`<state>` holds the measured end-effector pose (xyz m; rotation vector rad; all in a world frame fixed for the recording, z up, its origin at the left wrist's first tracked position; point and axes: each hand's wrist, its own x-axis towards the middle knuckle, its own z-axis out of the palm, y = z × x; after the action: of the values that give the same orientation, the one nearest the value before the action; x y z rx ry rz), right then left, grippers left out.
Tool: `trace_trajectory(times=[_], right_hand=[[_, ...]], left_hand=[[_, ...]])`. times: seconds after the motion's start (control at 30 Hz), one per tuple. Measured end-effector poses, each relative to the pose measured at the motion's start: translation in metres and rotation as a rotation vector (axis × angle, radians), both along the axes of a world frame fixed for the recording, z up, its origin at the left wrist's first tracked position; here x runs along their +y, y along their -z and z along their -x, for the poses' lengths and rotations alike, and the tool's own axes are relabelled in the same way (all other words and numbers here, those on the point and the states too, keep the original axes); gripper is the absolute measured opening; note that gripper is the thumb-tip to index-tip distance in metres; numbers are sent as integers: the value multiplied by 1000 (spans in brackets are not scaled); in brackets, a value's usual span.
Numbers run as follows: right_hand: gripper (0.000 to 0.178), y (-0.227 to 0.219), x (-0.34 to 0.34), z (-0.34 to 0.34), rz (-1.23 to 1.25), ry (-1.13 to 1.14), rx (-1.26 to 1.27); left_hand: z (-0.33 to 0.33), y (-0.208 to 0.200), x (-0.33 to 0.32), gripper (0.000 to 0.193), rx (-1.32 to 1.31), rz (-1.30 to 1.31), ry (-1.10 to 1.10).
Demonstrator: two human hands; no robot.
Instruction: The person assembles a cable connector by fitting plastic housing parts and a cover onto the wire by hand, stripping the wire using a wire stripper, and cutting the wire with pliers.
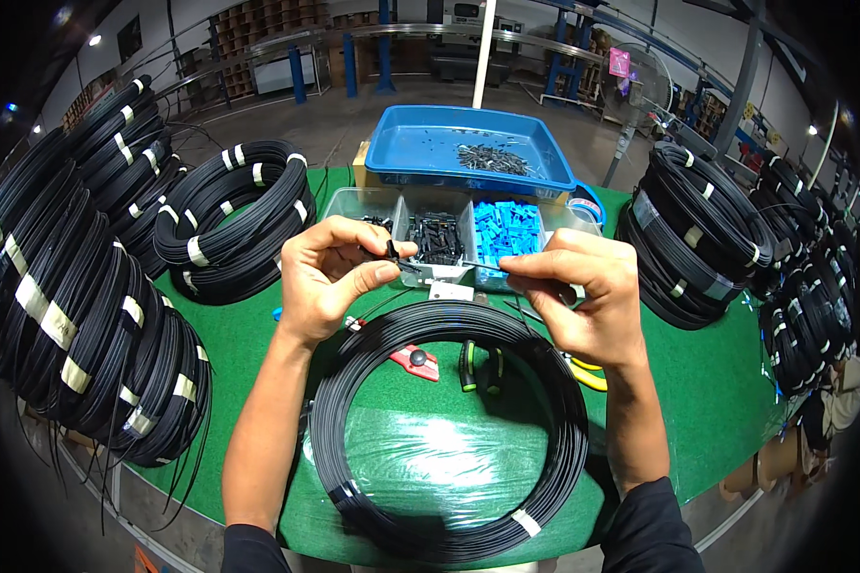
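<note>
Above the far rim of a large coil of black cable [330, 430], both my hands are raised with their fingertips facing each other. My left hand [320, 277] pinches a small black plastic connector piece [393, 251] between thumb and fingers. Between thumb and forefinger of my right hand [588, 296] is a thin black cable [483, 265], its end pointing left toward that piece. A gap separates the two hands. Inside the coil lie a red hand tool [420, 363] with a black knob and a tool with green-and-black handles [467, 367].
Behind my hands, clear bins hold black parts [437, 236] and blue connectors [508, 232]. A blue tray [382, 158] with small dark pieces sits beyond. Stacked cable coils flank me, left [86, 306] and right [688, 239]. Yellow handles [589, 375] show beside my right wrist.
</note>
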<state>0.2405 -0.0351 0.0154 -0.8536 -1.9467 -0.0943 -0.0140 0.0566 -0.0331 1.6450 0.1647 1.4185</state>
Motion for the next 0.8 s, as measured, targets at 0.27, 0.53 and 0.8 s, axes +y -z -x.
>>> trace_trajectory(times=[0.27, 0.53, 0.8], right_hand=[[21, -5, -27, 24, -28, 32, -137], [23, -5, -48, 48, 7, 75, -92], [24, -6, -53, 49, -4, 109, -92]], left_hand=[[0, 10, 9, 25, -27, -30, 99], [1, 15, 8, 25, -44, 56, 233], [-2, 14, 3, 22, -20, 51, 236]])
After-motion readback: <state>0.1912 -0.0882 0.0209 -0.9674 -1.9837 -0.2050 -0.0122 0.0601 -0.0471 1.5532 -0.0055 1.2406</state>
